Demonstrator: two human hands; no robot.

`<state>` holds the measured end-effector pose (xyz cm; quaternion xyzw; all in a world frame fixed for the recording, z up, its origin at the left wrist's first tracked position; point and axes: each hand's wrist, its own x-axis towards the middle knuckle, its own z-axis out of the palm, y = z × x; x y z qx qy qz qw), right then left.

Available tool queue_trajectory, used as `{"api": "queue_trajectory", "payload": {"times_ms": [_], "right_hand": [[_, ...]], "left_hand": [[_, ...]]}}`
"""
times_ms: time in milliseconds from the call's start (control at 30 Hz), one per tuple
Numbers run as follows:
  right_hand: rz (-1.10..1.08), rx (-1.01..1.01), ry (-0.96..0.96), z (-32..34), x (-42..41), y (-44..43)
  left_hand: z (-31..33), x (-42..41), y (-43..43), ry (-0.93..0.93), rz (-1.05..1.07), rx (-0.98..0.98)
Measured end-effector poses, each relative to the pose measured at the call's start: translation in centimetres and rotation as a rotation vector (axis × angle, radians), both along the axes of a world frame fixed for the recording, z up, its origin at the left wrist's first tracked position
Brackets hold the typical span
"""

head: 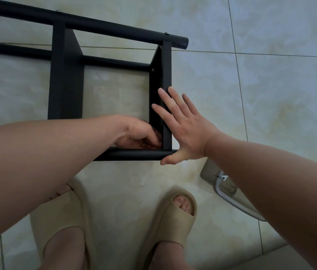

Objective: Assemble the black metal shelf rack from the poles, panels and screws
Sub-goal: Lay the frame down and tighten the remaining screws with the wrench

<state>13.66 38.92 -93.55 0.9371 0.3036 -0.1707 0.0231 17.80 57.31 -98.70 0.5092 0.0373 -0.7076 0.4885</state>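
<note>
- While the shelf rack (pixel 66 78) lies on its side on the tiled floor (pixel 270 94), both hands meet at its nearest corner, where the end panel (pixel 167 63) joins the near pole (pixel 134 154).
- Right hand (pixel 188 131): flat and spread wide, fingers straight against the outer face of the end panel, thumb lying over the tip of the near pole. It holds nothing; it presses.
- Left hand (pixel 140 136): fingers curled into the shadowed inner corner, just across the panel from the right palm. Whether they pinch a screw or a tool I cannot tell.
- Beyond the right fingertips, a screw head (pixel 153 70) shows on the panel's inner face where the lower pole (pixel 114 62) meets it. The far pole (pixel 95 24) runs off well past the left hand and carries a second panel (pixel 66 84).
- Handling, as a judgement: thin painted steel, stiff and fairly light but smooth, so it likely slides on tile and racks out of square while any joint is loose. Bracing the panel flat from outside, as the right hand does, looks the sound hold. To lift, take a pole close to a panel joint rather than a panel edge, which may be sharp.
- Below the right forearm lies a clear plastic packet (pixel 229 193); its contents are too small to read.
</note>
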Motion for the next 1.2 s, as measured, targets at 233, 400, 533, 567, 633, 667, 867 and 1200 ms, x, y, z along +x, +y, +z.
{"api": "queue_trajectory", "payload": {"times_ms": [233, 400, 533, 567, 633, 667, 867, 1200], "right_hand": [[-0.003, 0.005, 0.007, 0.1, 0.1, 0.1], [0.003, 0.005, 0.001, 0.1, 0.1, 0.1], [0.001, 0.003, 0.003, 0.1, 0.0, 0.1], [0.002, 0.002, 0.002, 0.1, 0.0, 0.1], [0.002, -0.001, 0.001, 0.1, 0.0, 0.1], [0.002, -0.001, 0.001, 0.1, 0.0, 0.1], [0.001, 0.005, 0.003, 0.1, 0.0, 0.1], [0.004, 0.005, -0.007, 0.0, 0.0, 0.1]], "left_hand": [[-0.7, -0.7, 0.3, 0.001, 0.108, -0.051], [-0.8, -0.8, 0.4, 0.004, 0.125, -0.075], [-0.4, -0.9, 0.1, 0.051, 0.126, -0.061], [-0.1, -0.8, 0.0, 0.047, 0.104, -0.042], [0.4, -0.5, -0.2, 0.035, 0.035, 0.018], [0.7, -0.3, -0.3, 0.027, 0.005, 0.055], [1.5, 0.5, -1.0, -0.047, -0.013, 0.195], [2.1, 0.5, -1.5, -0.077, 0.023, 0.253]]}}
